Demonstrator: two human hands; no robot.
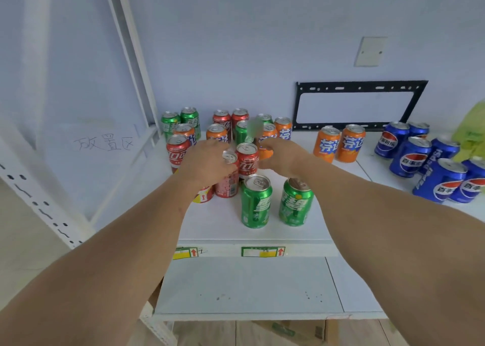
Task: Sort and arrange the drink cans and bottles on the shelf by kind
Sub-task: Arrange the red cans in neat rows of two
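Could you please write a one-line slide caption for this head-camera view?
Left hand and right hand reach into mixed red, green and orange cans on the white shelf; blue cans grouped right.

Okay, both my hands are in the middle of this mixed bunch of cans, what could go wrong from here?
1. The left hand is on a red cola can packed tight among others; pulling it out could topple a neighbouring red can.
2. The right hand reaches an orange can over two green Sprite cans; that forearm might knock them toward the shelf edge.
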